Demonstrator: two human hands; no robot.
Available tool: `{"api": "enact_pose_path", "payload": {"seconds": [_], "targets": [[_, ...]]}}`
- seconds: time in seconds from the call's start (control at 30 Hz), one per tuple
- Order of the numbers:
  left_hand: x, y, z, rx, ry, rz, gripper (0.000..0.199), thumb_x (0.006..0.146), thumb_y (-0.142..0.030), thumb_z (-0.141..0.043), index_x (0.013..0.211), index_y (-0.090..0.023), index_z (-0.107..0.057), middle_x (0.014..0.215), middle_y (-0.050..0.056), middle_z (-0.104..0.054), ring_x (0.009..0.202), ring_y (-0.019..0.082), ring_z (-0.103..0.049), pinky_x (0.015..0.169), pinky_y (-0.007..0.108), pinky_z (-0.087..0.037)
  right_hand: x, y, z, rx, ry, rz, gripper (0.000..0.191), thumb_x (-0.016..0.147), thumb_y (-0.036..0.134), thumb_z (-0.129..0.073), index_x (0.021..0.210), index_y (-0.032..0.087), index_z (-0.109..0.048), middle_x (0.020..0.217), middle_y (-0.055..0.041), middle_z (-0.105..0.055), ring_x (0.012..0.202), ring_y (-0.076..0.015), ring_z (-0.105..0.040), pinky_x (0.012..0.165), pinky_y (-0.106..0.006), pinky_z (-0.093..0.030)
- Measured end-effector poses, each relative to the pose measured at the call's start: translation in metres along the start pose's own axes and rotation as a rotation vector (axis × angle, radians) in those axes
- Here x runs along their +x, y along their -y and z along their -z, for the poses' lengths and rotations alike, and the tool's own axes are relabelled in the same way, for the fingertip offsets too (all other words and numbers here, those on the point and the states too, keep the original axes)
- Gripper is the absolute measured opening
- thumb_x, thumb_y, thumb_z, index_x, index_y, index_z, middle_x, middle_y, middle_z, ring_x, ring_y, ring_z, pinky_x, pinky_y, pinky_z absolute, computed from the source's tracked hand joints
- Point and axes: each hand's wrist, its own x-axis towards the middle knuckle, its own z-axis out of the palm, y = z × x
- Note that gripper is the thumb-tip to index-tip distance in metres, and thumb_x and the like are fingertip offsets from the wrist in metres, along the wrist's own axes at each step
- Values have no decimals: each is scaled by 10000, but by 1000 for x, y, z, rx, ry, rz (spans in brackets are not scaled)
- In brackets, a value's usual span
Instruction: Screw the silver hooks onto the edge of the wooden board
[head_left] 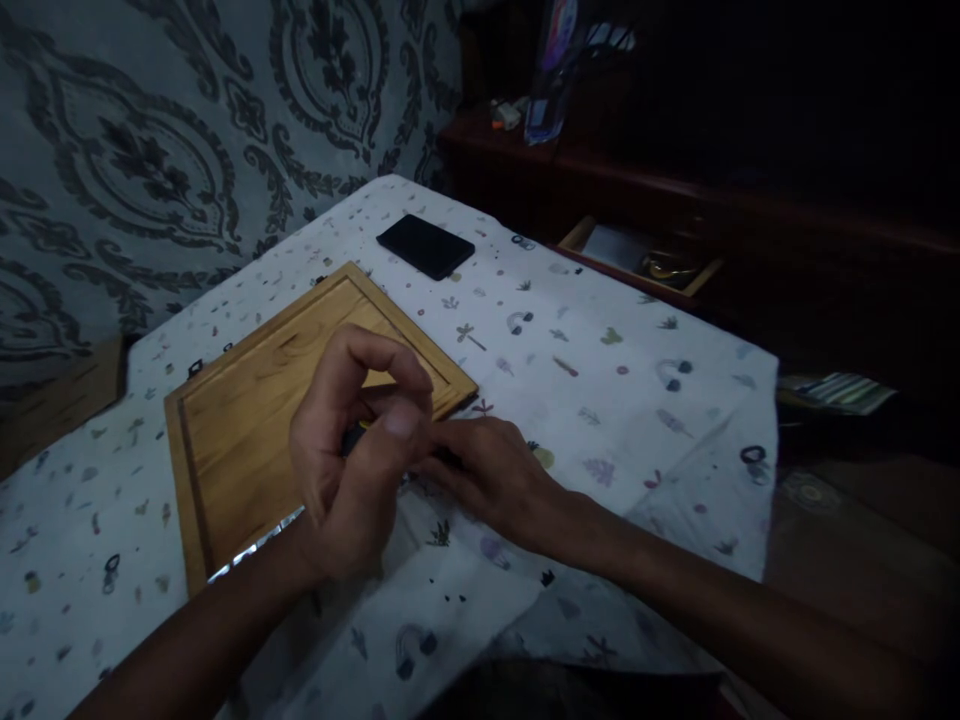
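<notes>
Bringing both hands together over the near side of the wooden board, I have my left hand curled, the index finger arched above the thumb. Within that curl sits a small dark thing with a touch of yellow on it; my fingers and thumb close round it and hide most of its shape. My right hand reaches in from the other side, its fingertips drawn together against my left thumb tip. Whether they pinch anything there I cannot tell, since the fingers cover the spot.

The board lies flat on the surface, a white printed cloth, slanting between the wall-side edge and the edge nearest me. Its right corner shows just beyond where my hands meet, and a bright strip glints along its near edge beside my left wrist. A black, phone-like slab lies face flat toward the far corner of the surface, apart from the board. Past the far right edge, an open drawer juts from a dark red cabinet, and a clear bottle stands on top of it.
</notes>
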Motion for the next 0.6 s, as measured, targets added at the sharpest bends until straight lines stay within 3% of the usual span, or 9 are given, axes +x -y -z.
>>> {"api": "enact_pose_path", "payload": {"seconds": [0.2, 0.33, 0.4, 0.6], "targets": [[20, -2, 14, -102, 368, 151, 16, 874, -213, -583, 885, -222, -591, 489, -78, -299, 350, 58, -286, 385, 216, -263, 1, 3, 2, -35, 12, -40, 331, 956, 403, -517, 758, 166, -637, 637, 15, -609, 566, -107, -512, 560, -241, -285], [28, -3, 15, -125, 485, 224, 30, 864, -199, -578, 866, -224, -594, 491, -77, -283, 364, 63, -282, 387, 219, -244, 1, 5, 2, -64, -22, -41, 324, 957, 398, -521, 785, 158, -656, 657, -3, -634, 579, -116, -530, 561, -242, -285], [28, -5, 13, -104, 452, 199, 20, 848, -206, -590, 838, -221, -599, 495, -71, -294, 379, 67, -292, 394, 225, -252, 2, 5, 2, -53, -6, -38, 289, 949, 371, -544, 792, 161, -665, 687, -8, -657, 605, -122, -557, 576, -242, -302], [25, -22, 10, -138, 25, -3, 121, 773, -104, -581, 706, -199, -613, 436, -87, -234, 323, 37, -177, 349, 206, -226, 3, 8, 3, -78, 6, -72, 205, 903, 290, -630, 749, 159, -666, 655, 6, -648, 616, -124, -565, 602, -237, -329]]}}
